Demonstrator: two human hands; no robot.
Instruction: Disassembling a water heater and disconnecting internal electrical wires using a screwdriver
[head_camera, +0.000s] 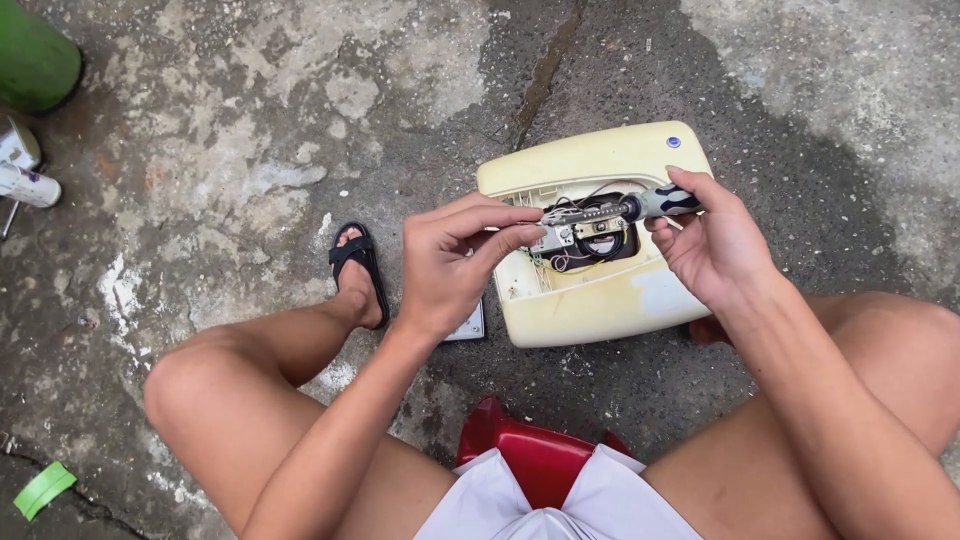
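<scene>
A cream plastic appliance housing lies open on the concrete in front of me, with black wires and a small metal part inside its cavity. My right hand grips a screwdriver by its grey and dark handle, shaft pointing left over the cavity. My left hand pinches the screwdriver's tip end above the wires.
I sit on a red stool, knees apart, left foot in a black sandal. A small grey plate lies beside the housing. A green drum and spray cans stand far left. A green scrap lies at bottom left.
</scene>
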